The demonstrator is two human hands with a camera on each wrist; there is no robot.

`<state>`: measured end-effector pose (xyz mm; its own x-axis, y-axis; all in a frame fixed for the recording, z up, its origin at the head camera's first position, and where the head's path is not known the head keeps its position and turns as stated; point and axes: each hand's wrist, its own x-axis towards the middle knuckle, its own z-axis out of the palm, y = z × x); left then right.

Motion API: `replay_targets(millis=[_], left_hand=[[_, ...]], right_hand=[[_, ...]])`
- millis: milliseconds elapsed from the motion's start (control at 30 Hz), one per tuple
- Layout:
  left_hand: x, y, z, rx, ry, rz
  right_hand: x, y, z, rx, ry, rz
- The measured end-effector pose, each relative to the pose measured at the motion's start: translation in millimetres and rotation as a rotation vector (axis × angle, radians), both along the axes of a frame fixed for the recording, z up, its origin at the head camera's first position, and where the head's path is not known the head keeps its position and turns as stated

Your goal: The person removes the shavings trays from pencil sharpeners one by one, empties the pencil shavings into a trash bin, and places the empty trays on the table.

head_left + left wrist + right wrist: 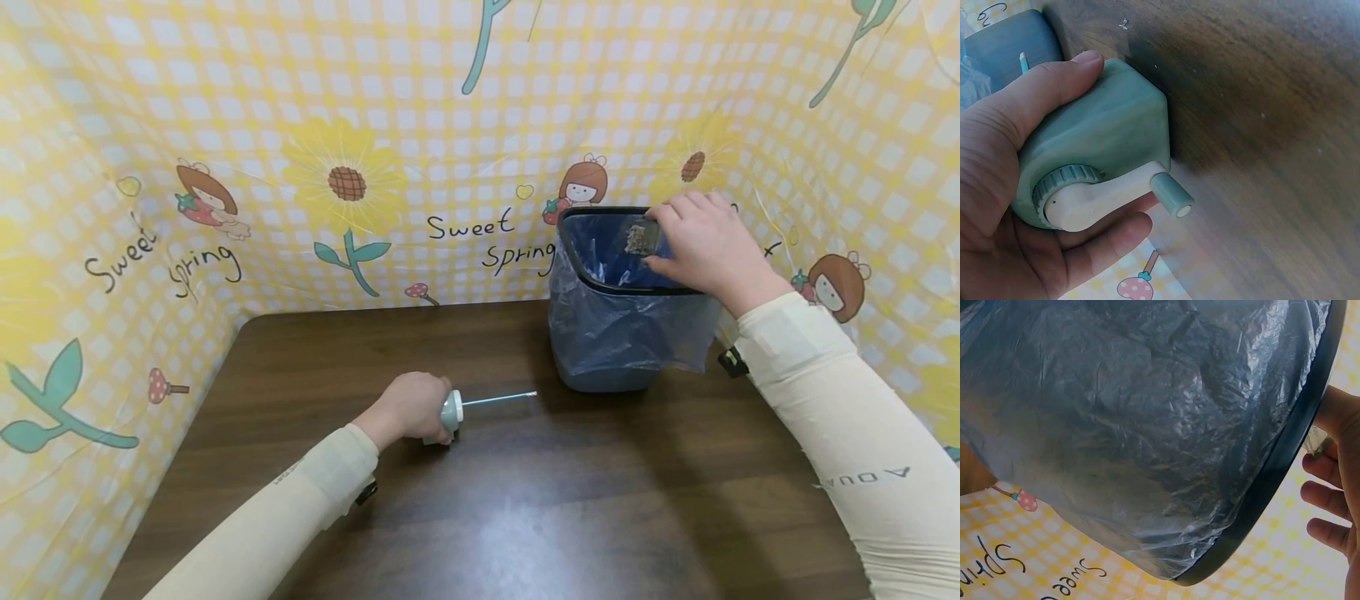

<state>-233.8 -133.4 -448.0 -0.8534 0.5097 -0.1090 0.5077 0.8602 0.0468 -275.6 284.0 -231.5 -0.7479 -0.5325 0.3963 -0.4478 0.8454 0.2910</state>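
My left hand [415, 406] grips a green crank pencil sharpener [1122, 112] on the table. The sharpener's white crank [1110, 195] with its green knob faces the left wrist camera. From its far side a light-blue pencil [497, 400] sticks out toward the right. Over the mouth of a bin, my right hand [708, 242] pinches a small clear shavings drawer [642, 238] between thumb and fingers. Brownish shavings show in the drawer, which is tilted. The blue bin [606, 379] carries a clear plastic liner [637, 325] under a black rim. The right wrist view shows mostly that liner [1135, 412].
A dark wooden table [510, 508] bears the bin at its back right. Patterned yellow checked cloth [450, 150] stands behind and at both sides. A few small crumbs [1124, 25] lie on the wood in the left wrist view.
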Motion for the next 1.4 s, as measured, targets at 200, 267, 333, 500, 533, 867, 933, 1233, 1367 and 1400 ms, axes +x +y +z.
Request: replay_targets(millis=[200,267,333,500,533,867,933,1233,1367,1400], left_hand=[[-0.3,0.4,0.8,-0.015,0.011,-0.002],[-0.4,0.3,0.4,-0.009,0.008,-0.004],[-0.4,0.3,0.2,-0.008,0.008,-0.006],[-0.5,0.4,-0.4,-0.013,0.014,-0.013],[-0.5,0.4,-0.6,-0.011,0.014,-0.013],[-0.2,0.7,0.1,-0.015,0.015,-0.009],[-0.2,0.9,0.1,-0.015,0.016,-0.007],[0.6,0.9,0.4,-0.014,0.008,-0.011],[0.2,0.5,1.1,-0.015,0.016,-0.014],[0.1,0.5,1.2,-0.018,0.018,-0.014]], right_hand=[[-0.5,2,0.4,0.041,0.025,0.016],[-0.4,2,0.9,0.055,0.029,0.017],[-0.2,2,1.7,0.068,0.03,0.016],[0.0,3,2.5,0.094,0.035,0.023],[-0.1,3,2.6,0.099,0.037,0.027],[-2.6,4,5.7,0.136,0.066,0.03],[-3.2,4,5.7,0.14,0.074,0.037],[-0.5,1,9.0,0.177,0.083,0.055],[-1.0,1,10.5,0.186,0.087,0.056],[-1.5,1,10.6,0.188,0.089,0.058]])
